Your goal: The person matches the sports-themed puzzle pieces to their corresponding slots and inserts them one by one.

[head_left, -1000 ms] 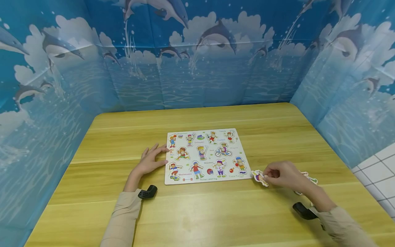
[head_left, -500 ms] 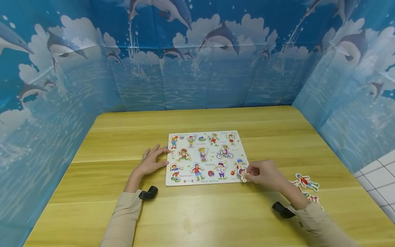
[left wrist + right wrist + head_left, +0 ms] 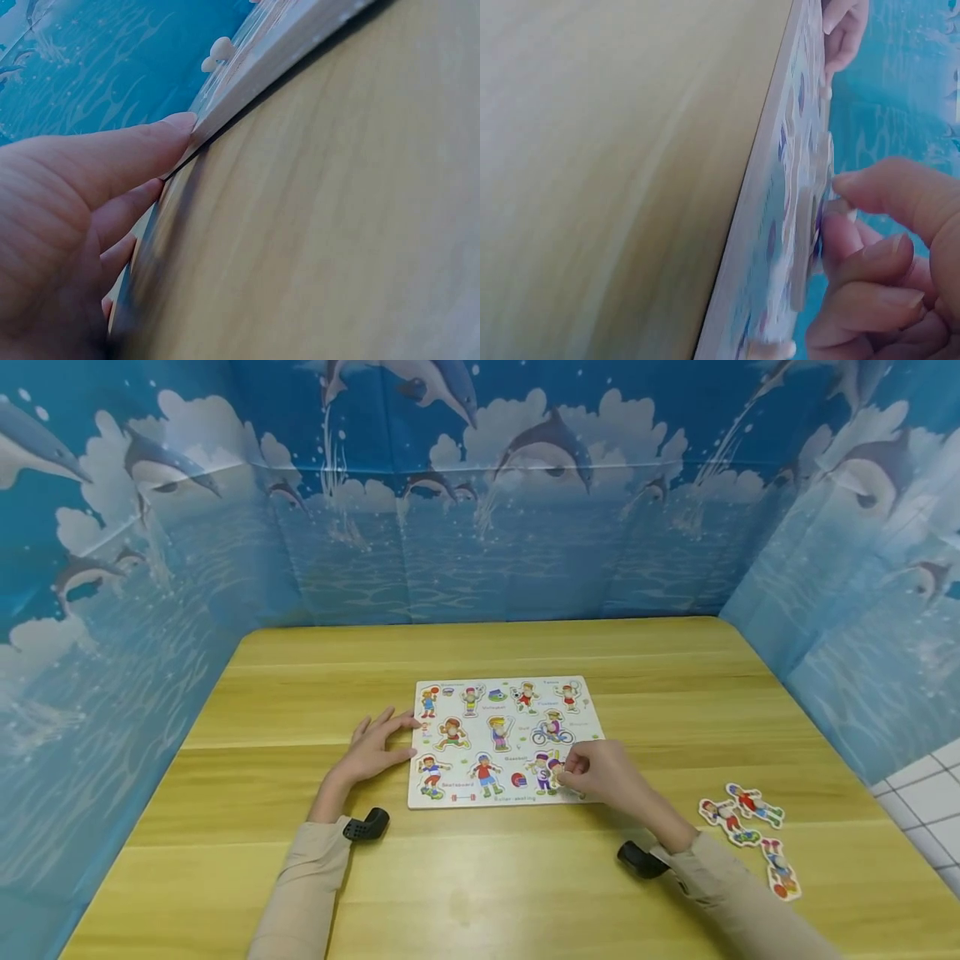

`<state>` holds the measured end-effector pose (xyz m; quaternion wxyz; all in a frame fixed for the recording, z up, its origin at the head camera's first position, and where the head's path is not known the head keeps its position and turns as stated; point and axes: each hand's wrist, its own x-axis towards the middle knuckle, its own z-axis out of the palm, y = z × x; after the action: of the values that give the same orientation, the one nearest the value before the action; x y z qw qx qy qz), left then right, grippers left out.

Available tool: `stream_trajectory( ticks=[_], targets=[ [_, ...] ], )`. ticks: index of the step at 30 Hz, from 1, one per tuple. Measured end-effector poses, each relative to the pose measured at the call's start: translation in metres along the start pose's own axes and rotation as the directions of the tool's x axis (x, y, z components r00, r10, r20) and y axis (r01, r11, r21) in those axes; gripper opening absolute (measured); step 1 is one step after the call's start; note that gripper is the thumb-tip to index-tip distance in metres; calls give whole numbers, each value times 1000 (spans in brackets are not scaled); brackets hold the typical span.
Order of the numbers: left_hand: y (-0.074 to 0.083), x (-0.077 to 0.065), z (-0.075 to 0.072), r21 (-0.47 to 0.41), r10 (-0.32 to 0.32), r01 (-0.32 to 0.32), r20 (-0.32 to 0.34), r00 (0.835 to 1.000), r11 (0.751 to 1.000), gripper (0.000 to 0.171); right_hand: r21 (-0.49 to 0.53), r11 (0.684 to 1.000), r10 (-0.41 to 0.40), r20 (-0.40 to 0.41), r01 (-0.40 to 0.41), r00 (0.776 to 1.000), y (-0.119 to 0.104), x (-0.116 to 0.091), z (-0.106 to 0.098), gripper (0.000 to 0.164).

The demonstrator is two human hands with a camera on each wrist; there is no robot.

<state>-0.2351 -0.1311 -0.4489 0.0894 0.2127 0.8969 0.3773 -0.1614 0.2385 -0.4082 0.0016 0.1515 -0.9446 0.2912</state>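
Observation:
A white puzzle board (image 3: 427, 802) with printed sports figures lies on the table. My right hand (image 3: 609, 772) pinches the small knob of a puzzle piece (image 3: 556, 768) between thumb and index finger. This piece hovers over, or just touches, the board's lower right, overlapping the purple-clad baseball figure (image 3: 542, 774). In the right wrist view, the piece (image 3: 802, 247) stands close along the board's surface, its picture mostly hidden. My left hand (image 3: 371, 750) rests at the board's left edge, fingers spread. Up close in the left wrist view, the thumb and fingertips touch the board's side (image 3: 277, 71).
To the right lie several loose puzzle pieces: a blue-capped figure (image 3: 756, 805), a skateboarder (image 3: 730, 823) and a basketball figure (image 3: 782, 868). A dolphin-printed curtain (image 3: 480, 552) surrounds the wooden table (image 3: 480, 885) at the back and sides.
My right hand has carried the pinched puzzle piece leftward from the table beside the board to over its lower right. The loose pieces are now uncovered. My left hand has stayed at the board's edge.

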Motion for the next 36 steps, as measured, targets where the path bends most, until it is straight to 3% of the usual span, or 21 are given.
stream_trajectory(
  ticks=[14,23,36],
  targets=[
    [1,3,2,-2,3,-3,0,1000,1000,39,-13,997,77,-16,-77,997,-3,14,16,20],
    [3,1,0,-2,-5,5,5,1000,1000,39,50,999,-12,103,7,995,-2,13,9,8],
    [0,2,0,2,-10,10,-6,1000,1000,40,-3,1000,-10,17,10,1000,-13,21,20,14]
  ],
)
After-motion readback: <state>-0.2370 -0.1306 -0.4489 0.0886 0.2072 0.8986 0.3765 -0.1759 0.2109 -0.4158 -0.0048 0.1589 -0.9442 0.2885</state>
